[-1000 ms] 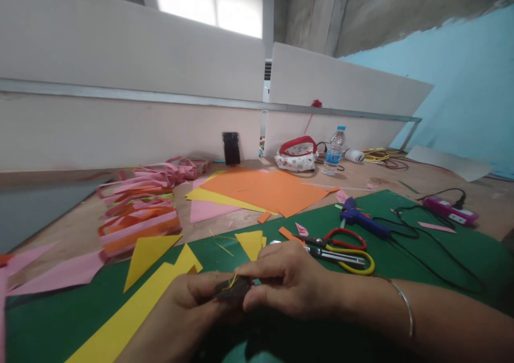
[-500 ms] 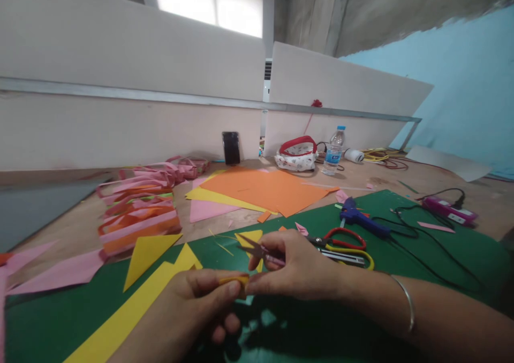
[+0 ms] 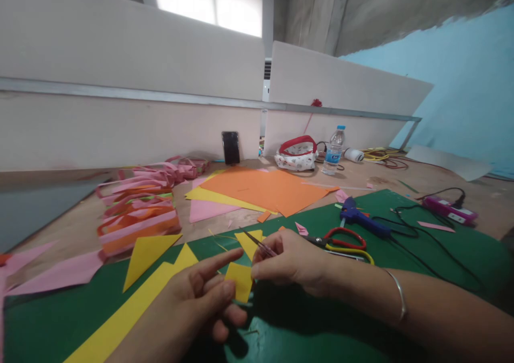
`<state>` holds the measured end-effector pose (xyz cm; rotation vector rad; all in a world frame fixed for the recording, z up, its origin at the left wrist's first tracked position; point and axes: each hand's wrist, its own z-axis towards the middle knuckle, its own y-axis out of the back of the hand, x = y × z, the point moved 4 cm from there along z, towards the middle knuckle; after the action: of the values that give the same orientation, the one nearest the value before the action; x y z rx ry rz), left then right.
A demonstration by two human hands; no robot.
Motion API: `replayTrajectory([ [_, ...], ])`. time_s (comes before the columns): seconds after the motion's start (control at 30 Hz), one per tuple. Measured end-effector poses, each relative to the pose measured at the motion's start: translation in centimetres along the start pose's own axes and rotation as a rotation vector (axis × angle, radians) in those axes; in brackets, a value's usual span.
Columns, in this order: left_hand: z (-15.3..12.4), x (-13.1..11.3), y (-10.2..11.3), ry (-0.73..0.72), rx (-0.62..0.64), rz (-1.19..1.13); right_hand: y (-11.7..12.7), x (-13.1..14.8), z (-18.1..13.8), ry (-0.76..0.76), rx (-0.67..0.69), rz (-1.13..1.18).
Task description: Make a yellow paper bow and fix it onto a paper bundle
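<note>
My left hand (image 3: pixel 209 299) pinches a small square-looking piece of yellow paper (image 3: pixel 240 281) between thumb and fingers, its index finger stretched out above. My right hand (image 3: pixel 285 256) is closed around small pointed scissors (image 3: pixel 259 243) whose tips point up and left. Its thumb and fingertips also meet the right edge of the small yellow piece. Behind the hands, a yellow paper cutout (image 3: pixel 247 241) lies on the green mat (image 3: pixel 313 320). A long yellow strip (image 3: pixel 124 309) and a yellow triangle (image 3: pixel 148 256) lie left of my left hand.
Red-and-yellow-handled scissors (image 3: pixel 345 237) and a blue glue gun (image 3: pixel 357 217) with its cord lie right. Orange sheets (image 3: pixel 265 186) are stacked behind. A pink and orange paper garland (image 3: pixel 140 213) lies left. A phone (image 3: pixel 231 148), pouch (image 3: pixel 297 157) and water bottle (image 3: pixel 334 151) stand at the back.
The small yellow piece has turned from edge-on to show its flat face. My left index finger has straightened, and the scissors have swung to point more upward, their blades closer together.
</note>
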<state>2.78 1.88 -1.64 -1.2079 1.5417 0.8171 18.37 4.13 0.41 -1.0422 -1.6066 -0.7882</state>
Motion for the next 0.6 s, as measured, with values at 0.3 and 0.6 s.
replayTrajectory([
  [0.3, -0.1, -0.8, -0.7, 0.012, 0.055, 0.042, 0.1, -0.1, 0.0, 0.062, -0.025, -0.018],
  [0.6, 0.0, -0.4, -0.8, -0.012, 0.049, 0.029, -0.3, 0.5, -0.7, 0.306, 0.003, -0.411],
])
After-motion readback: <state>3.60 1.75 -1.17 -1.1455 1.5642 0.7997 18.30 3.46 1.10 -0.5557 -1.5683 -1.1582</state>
